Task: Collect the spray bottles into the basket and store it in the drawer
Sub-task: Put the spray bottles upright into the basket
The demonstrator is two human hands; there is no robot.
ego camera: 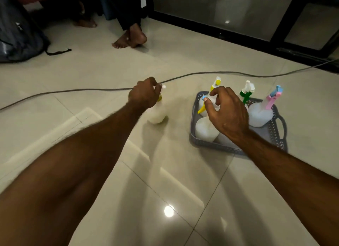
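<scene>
Spray bottles point(260, 113) upright in grey basket point(205, 144) on tiled floor point(165, 172), left hand point(143, 95) gripping head of lone bottle point(156, 115) beside basket, right hand point(227, 111) pinching blue-capped bottle point(204, 130) inside.

The left hand point(144, 95) gripped the head of a white spray bottle point(156, 115) standing on the tiled floor point(165, 190). The right hand point(229, 113) held a bottle point(204, 129) in the grey basket point(207, 144), beside green-topped point(245, 93) and pink-topped point(262, 113) bottles.
</scene>
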